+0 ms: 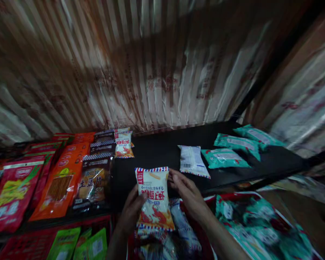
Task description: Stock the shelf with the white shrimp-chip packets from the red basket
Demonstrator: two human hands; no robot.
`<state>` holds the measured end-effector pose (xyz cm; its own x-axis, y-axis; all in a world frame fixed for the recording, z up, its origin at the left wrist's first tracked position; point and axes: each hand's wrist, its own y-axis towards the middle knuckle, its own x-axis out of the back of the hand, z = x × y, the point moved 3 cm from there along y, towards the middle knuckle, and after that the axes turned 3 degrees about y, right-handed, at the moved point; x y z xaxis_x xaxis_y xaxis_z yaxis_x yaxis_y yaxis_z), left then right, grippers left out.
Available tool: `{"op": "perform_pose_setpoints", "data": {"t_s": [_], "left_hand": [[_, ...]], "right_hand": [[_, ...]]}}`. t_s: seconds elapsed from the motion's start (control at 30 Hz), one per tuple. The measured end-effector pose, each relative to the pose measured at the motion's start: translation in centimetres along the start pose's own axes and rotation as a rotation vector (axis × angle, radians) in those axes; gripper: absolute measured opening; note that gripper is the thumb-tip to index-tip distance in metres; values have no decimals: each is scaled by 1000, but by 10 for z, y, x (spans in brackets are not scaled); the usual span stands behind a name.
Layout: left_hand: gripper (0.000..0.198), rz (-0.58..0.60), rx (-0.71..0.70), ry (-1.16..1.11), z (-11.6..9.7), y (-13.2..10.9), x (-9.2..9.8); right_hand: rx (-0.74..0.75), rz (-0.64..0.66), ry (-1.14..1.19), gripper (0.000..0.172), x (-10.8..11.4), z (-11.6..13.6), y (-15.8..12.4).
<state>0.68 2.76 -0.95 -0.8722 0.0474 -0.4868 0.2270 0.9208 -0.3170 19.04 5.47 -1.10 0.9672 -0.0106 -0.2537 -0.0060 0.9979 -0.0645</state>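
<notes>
A white snack bag with red lettering and striped ends is held upright in front of me, its printed face toward me. My left hand grips its left edge, thumb on the front. At the bag's upper right corner is my right hand, its fingers bent against the edge. Below, a red basket holds several similar bags. Two or more matching bags stand at the back of the black shelf, and another bag lies back side up.
Dark potato-chip bags, orange packets and red packets stand in rows on the left. Teal packets lie on the right, above a basket of teal packets. Green packets sit lower left. Corrugated sheeting backs the shelf.
</notes>
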Motion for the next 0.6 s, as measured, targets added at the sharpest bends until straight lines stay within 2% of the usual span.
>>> {"op": "perform_pose_setpoints", "data": {"t_s": [0.13, 0.33, 0.47, 0.6], "left_hand": [[55, 57, 22, 84, 5, 0, -3], [56, 257, 92, 287, 5, 1, -2], [56, 336, 92, 367, 4, 2, -5], [53, 391, 92, 425, 6, 1, -10]], "right_hand": [[-38, -18, -23, 45, -6, 16, -8], [-54, -40, -50, 43, -6, 28, -5], [-63, 47, -167, 38, -5, 29, -2], [-59, 196, -301, 33, -9, 35, -3]]}}
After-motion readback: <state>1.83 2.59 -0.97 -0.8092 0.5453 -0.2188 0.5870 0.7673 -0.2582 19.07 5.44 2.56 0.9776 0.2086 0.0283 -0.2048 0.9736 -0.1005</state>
